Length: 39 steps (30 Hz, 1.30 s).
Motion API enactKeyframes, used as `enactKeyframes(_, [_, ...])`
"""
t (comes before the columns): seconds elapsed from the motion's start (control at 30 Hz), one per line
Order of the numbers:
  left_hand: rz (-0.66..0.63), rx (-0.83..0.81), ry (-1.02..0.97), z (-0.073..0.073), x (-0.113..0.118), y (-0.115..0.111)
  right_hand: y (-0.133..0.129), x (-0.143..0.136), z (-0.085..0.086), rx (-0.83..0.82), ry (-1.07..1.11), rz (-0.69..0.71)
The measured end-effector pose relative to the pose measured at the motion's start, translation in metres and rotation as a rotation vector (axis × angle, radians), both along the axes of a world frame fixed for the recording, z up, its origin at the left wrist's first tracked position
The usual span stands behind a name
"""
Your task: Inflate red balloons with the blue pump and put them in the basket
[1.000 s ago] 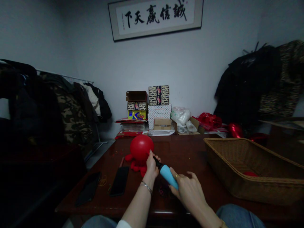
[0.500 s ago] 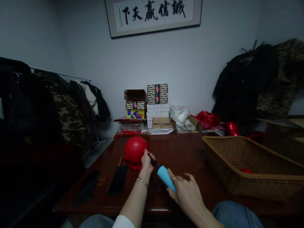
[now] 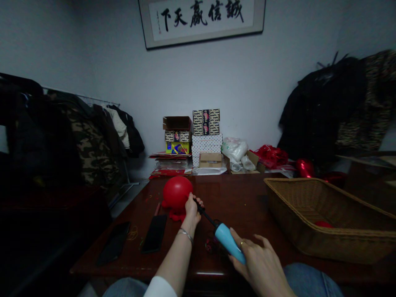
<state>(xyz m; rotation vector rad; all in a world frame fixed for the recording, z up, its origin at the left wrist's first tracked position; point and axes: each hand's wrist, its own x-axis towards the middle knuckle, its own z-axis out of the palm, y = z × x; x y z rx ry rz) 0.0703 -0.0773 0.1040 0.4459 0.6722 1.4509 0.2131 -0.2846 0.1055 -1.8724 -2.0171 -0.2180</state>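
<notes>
A partly inflated red balloon (image 3: 176, 192) sits over the far left part of the table. My left hand (image 3: 193, 208) is closed at its right side, around the black nozzle end of a balloon pump (image 3: 228, 239); the balloon's neck is hidden in the fingers. My right hand (image 3: 258, 262) grips the pump's light blue body, some fingers loosely raised. A length of black shaft shows between the blue body and my left hand. Limp red material (image 3: 177, 216) lies beneath the balloon.
Two dark phone-like slabs (image 3: 154, 233) and thin yellow bands (image 3: 133, 233) lie at left on the brown table (image 3: 216, 189). A wicker basket (image 3: 309, 237) with something red inside stands at right. Stacked boxes (image 3: 206, 144) and a plastic bag (image 3: 235, 149) line the back.
My right hand has drawn the blue pump body back, down and to the right, so more black shaft shows. My left hand and the balloon stay nearly in place.
</notes>
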Motion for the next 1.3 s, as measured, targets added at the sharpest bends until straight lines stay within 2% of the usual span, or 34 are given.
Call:
enactKeyframes(0.3, [-0.071, 0.015, -0.016, -0.007, 0.022, -0.019, 0.031, -0.011, 0.019, -0.052, -0.073, -0.029])
enactKeyframes(0.5, [-0.062, 0.011, -0.029, -0.006, 0.02, -0.018, 0.041, -0.016, 0.018, -0.037, -0.071, -0.032])
enactKeyframes(0.73, [-0.049, 0.003, -0.082, -0.008, 0.013, -0.009, 0.032, -0.018, 0.015, -0.039, -0.013, -0.017])
enactKeyframes(1.03, [-0.095, 0.0, -0.219, -0.002, -0.007, 0.003, 0.002, 0.002, 0.007, -0.024, 0.024, -0.003])
enactKeyframes(1.3, [-0.109, 0.085, -0.257, 0.001, -0.006, -0.002, 0.011, 0.001, 0.019, -0.097, -0.001, -0.051])
